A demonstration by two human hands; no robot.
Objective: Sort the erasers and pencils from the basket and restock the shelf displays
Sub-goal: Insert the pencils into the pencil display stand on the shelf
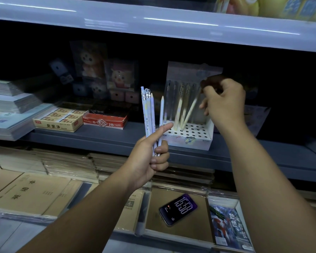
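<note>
My left hand grips a bunch of several pale blue pencils, held upright in front of the shelf. A white pencil display stand with a perforated top stands on the grey shelf, with several pencils leaning in its holes. My right hand is over the stand and pinches the top of one slanted pencil, which is motion-blurred. A box of erasers and a red 2B box sit to the left on the same shelf.
Stacks of notebooks lie at the shelf's left. Below, brown exercise books fill the lower display, and a phone lies on them. The white upper shelf edge overhangs. Cartoon packages stand at the shelf's back.
</note>
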